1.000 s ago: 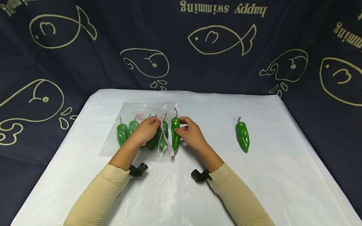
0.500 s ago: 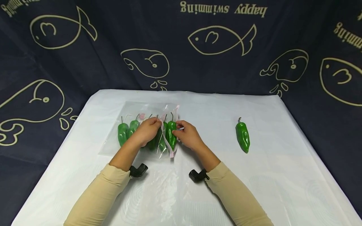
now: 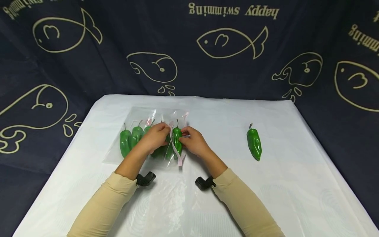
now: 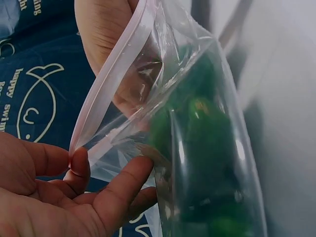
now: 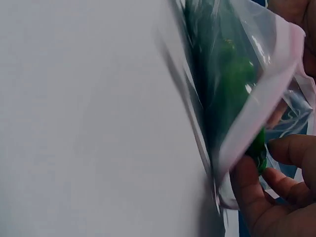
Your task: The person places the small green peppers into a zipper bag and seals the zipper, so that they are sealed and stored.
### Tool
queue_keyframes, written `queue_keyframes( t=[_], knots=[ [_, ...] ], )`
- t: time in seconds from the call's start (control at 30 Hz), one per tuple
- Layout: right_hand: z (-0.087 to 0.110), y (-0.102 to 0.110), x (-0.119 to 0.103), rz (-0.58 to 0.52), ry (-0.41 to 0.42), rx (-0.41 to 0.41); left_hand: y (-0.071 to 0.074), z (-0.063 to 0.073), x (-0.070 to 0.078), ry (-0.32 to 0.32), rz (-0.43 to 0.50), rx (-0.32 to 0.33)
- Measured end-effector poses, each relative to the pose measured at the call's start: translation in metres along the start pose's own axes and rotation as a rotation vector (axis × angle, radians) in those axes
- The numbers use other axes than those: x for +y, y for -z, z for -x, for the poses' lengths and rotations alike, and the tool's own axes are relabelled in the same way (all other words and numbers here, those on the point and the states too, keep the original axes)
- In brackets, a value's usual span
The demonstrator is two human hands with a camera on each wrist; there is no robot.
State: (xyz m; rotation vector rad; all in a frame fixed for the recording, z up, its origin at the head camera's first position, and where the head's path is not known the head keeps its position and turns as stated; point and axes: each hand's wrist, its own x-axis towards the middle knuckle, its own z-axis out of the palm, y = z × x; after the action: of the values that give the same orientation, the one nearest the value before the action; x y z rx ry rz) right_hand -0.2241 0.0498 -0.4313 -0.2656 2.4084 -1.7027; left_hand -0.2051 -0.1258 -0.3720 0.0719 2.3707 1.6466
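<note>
A clear zip bag (image 3: pixel 142 113) with a pink-edged mouth lies at the table's centre left, several green peppers (image 3: pixel 125 144) side by side inside. My left hand (image 3: pixel 157 136) reaches over the bag and pinches its zip edge (image 4: pixel 106 79) between thumb and finger, lifting the mouth open. Within the mouth stands one more green pepper (image 3: pixel 177 138), stem pointing away. My right hand (image 3: pixel 193 141) holds this pepper by its right side with thumb and fingers, right at the bag's edge. In the right wrist view, much of the pepper (image 5: pixel 257 150) is behind the film.
A single loose green pepper (image 3: pixel 254 144) lies on the white tablecloth (image 3: pixel 284 184) to the right. Behind the table hangs a dark blue cloth (image 3: pixel 183 19) with fish drawings. Black wrist mounts (image 3: pixel 204 183) sit below both hands.
My right hand has moved left, bringing its pepper from beside the bag's opening into it. The peppers inside have shifted slightly left. My left hand keeps its grip on the zip edge.
</note>
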Motion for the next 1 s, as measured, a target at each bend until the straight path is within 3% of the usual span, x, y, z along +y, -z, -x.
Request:
queue_keyframes(
  t=[0.23,0.57,0.8,1.0],
  knots=[
    [-0.002,-0.007,-0.004,-0.106,-0.027,-0.029,0.0,0.0,0.001,0.009,0.02,0.005],
    [0.001,-0.008,-0.006,-0.107,-0.075,-0.091,-0.001,-0.001,-0.002,0.032,-0.01,0.014],
    [0.006,0.007,-0.007,-0.016,-0.029,-0.088,-0.001,-0.002,-0.004,0.028,-0.022,0.006],
    [0.012,0.036,-0.009,-0.023,-0.024,-0.063,-0.002,-0.001,-0.004,0.03,-0.023,-0.005]
  ],
)
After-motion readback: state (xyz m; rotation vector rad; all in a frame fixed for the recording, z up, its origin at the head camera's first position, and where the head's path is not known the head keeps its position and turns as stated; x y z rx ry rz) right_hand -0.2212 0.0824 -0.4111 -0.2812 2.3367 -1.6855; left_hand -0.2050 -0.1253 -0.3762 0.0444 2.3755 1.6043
